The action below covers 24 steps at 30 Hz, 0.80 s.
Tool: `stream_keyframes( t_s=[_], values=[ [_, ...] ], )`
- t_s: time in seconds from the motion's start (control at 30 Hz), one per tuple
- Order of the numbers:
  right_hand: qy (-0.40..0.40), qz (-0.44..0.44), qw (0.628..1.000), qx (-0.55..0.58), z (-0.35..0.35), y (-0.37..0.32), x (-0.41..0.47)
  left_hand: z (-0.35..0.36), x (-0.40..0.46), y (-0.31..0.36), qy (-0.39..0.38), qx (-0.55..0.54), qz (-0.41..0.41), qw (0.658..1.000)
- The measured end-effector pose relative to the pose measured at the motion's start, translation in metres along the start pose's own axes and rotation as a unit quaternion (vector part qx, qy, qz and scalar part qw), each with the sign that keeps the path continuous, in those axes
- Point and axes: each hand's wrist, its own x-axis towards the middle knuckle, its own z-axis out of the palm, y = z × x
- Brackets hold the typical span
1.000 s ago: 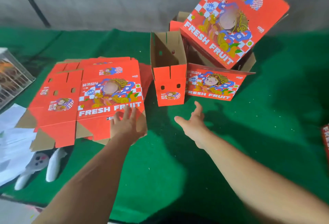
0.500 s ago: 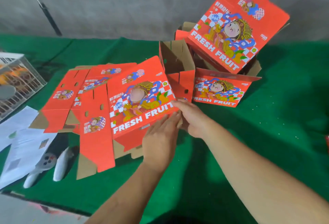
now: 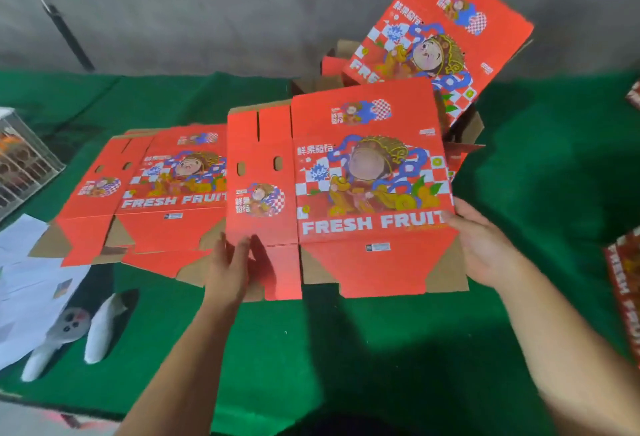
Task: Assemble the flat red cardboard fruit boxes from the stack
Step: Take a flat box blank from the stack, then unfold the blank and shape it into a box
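A green felt-like cloth covers the table, with a grey wall behind it and a dark rod leaning against that wall. At the far left edge stands a wire cage, and below it white sheets of paper lie spread on the cloth. Just beside the papers lies a white handheld controller with a grey face, partly over a dark patch.

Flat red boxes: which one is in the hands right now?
The flat box at centre, held by the left hand and right hand. The stack lies untouched at left.
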Motion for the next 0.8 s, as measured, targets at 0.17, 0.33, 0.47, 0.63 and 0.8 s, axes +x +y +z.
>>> stream_keyframes(
  t_s=[0.17, 0.33, 0.47, 0.63, 0.8],
  values=[
    [0.094, -0.020, 0.995, -0.021, -0.060, -0.003, -0.036, 0.032, -0.024, 0.037, -0.111, -0.067, 0.061, 0.990],
    [0.185, -0.005, 0.975, -0.124, -0.103, -0.018, -0.075, 0.059, -0.054, 0.076, -0.250, -0.037, 0.095, 0.963],
    [0.201, 0.026, 0.963, -0.179, -0.099, -0.035, -0.088, 0.064, -0.063, 0.099, -0.284, -0.030, 0.093, 0.954],
    [0.268, 0.044, 0.949, -0.158, -0.106, -0.046, -0.110, 0.064, -0.062, 0.116, -0.316, -0.018, 0.131, 0.939],
    [0.272, 0.060, 0.944, -0.174, -0.113, -0.067, -0.135, 0.060, -0.074, 0.130, -0.333, 0.003, 0.151, 0.931]
  ],
)
